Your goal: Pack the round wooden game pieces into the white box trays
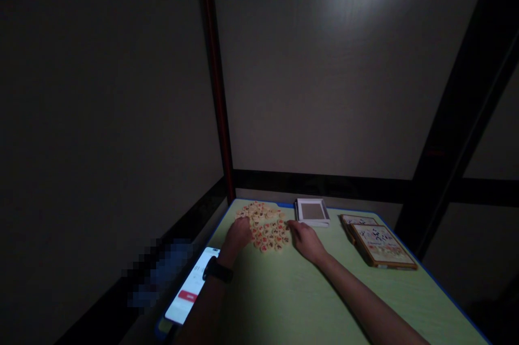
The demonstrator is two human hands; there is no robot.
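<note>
Round character pieces (275, 232) lie loose at the table's (275, 291) 11 o'clock. Left hand (240, 232) at the pile's 9, fingers curled, can't tell if pinching; right hand (307, 241) at 3, index pointing in, grip unclear. Open box (312, 212) at pile's 2, phone (190, 283) at 8.

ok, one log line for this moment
left hand: at round pieces, left side | right hand: at their right edge | phone: screen lit | open box: beyond right hand
</note>
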